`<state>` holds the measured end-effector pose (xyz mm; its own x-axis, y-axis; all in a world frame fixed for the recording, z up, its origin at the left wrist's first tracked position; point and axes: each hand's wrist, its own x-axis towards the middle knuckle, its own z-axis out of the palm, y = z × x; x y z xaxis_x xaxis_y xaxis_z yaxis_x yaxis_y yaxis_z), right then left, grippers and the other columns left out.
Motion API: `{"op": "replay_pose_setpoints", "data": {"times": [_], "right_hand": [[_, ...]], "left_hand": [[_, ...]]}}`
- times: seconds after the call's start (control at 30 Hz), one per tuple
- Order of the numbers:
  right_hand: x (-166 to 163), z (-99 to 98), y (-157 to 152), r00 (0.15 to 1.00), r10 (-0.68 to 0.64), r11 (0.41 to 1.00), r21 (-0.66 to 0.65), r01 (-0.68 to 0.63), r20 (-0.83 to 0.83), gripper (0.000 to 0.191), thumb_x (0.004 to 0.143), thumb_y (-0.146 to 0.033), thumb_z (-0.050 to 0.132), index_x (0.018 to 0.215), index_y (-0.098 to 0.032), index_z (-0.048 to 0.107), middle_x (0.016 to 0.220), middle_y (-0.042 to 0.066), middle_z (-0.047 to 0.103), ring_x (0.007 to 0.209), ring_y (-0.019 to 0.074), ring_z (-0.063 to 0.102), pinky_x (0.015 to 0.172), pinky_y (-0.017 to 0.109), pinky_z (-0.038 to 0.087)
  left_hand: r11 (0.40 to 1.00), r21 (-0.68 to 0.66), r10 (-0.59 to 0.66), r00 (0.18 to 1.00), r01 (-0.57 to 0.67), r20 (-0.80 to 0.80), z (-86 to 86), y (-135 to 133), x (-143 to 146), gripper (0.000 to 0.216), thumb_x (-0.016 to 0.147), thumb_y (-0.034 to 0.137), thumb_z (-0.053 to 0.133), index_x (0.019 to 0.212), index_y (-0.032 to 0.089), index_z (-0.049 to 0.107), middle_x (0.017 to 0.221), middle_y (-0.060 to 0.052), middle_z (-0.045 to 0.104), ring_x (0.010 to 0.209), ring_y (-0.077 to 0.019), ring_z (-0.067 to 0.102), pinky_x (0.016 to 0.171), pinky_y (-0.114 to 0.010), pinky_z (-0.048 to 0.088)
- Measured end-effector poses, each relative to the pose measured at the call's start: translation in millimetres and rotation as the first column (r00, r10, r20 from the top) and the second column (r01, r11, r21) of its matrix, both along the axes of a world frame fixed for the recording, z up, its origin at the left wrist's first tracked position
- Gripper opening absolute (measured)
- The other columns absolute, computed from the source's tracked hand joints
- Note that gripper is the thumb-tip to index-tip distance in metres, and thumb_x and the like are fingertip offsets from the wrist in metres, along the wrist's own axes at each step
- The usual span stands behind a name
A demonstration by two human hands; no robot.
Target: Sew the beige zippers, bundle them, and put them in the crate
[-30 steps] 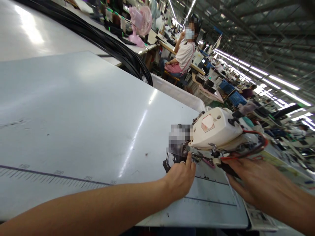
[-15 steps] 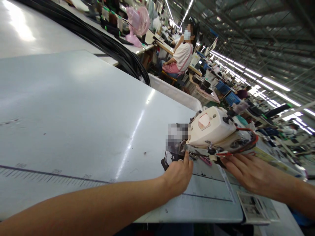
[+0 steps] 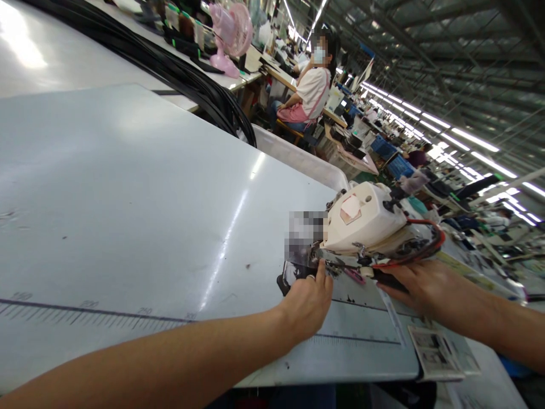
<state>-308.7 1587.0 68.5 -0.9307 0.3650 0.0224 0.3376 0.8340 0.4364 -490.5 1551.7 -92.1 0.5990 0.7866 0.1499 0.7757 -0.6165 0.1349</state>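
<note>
A white sewing machine [image 3: 361, 218] stands on the pale work table to the right of centre. At its needle end, my left hand [image 3: 307, 304] has its index finger stretched toward the presser area. Its other fingers are curled on a black strip [image 3: 282, 283], whose end shows left of the knuckles; the grip is partly hidden. My right hand [image 3: 430, 287] is under the machine's arm, fingers closed around a black piece that looks like the same strip. A pink loop-shaped thing [image 3: 355, 275] lies between the hands, close under the machine head. Pixelation covers part of the needle area.
The table top [image 3: 140, 227] carries a printed ruler scale [image 3: 97, 309] along its near side. Behind its far edge are a white bin [image 3: 298, 159] and a bundle of black strips [image 3: 200, 85]. A pink fan [image 3: 230, 34] and a seated person [image 3: 313, 91] are farther back.
The view has shifted slightly. My right hand has changed its hold a little, with more of the black strip showing at its fingers. My left hand stays at the needle end.
</note>
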Motion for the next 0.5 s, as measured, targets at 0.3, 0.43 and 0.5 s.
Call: {"op": "replay_pose_setpoints", "data": {"times": [0.3, 0.43, 0.5], "right_hand": [[6, -4.5, -7, 0.961, -0.268, 0.961, -0.088, 0.261, -0.07, 0.021, 0.092, -0.031, 0.044, 0.097, -0.015, 0.055, 0.079, 0.007, 0.068, 0.067, 0.0202, 0.067, 0.058, 0.029, 0.053], [4, -8.6, -14, 0.949, -0.312, 0.946, -0.114, 0.304, -0.051, 0.02, 0.089, -0.029, 0.049, 0.1, -0.013, 0.055, 0.079, 0.007, 0.069, 0.066, 0.0199, 0.067, 0.056, 0.028, 0.052], [1, -8.1, -16, 0.965, -0.259, 0.962, -0.095, 0.255, -0.033, 0.02, 0.089, -0.025, 0.047, 0.101, -0.011, 0.055, 0.079, 0.008, 0.069, 0.065, 0.0188, 0.067, 0.056, 0.027, 0.051]], "left_hand": [[1.0, -0.005, 0.019, 1.0, -0.019, 0.023, -0.2, 1, 2, 0.037, 0.082, 0.013, 0.04, 0.116, 0.005, 0.051, 0.141, -0.031, 0.032, 0.063, -0.02, 0.059, 0.044, -0.03, 0.044], [0.999, 0.012, 0.029, 0.999, -0.029, 0.028, -2.9, 1, 3, 0.036, 0.083, 0.014, 0.039, 0.116, 0.005, 0.051, 0.14, -0.031, 0.034, 0.064, -0.0202, 0.059, 0.046, -0.031, 0.045], [1.0, 0.01, 0.022, 0.999, -0.022, 0.027, -3.2, 1, 2, 0.035, 0.084, 0.014, 0.038, 0.115, 0.006, 0.051, 0.14, -0.03, 0.034, 0.065, -0.0204, 0.059, 0.046, -0.031, 0.046]]}}
